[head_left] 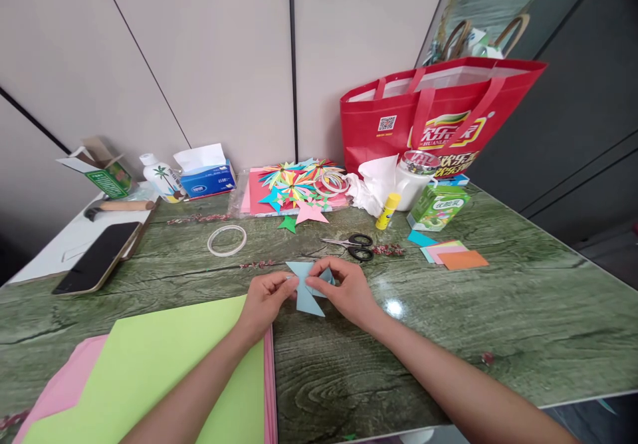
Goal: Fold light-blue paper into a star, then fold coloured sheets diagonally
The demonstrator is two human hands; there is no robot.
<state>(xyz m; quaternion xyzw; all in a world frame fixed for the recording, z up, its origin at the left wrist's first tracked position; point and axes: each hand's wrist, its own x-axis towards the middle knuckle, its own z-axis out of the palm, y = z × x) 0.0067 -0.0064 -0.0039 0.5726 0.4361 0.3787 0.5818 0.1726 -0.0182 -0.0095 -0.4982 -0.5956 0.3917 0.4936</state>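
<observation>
A light blue folded paper piece [308,302] with pointed corners is held just above the table between my two hands. My left hand [266,301] pinches its left edge with thumb and fingers. On the other side, my right hand [346,291] grips the right part, where a flap curls up; the fingers partly hide it. Beyond the hands lie black-handled scissors [356,244], closed. Large green paper sheets [184,351] with pink sheets [74,377] under them lie below my left forearm.
Folded paper stars [294,188], a tape roll [226,240], a glue stick [387,211], a green drink carton [438,208], a white mug [411,185] and a red bag [428,118] stand or lie behind. Coloured paper slips [463,260] are at right, a phone [100,258] and hammer [119,206] at left.
</observation>
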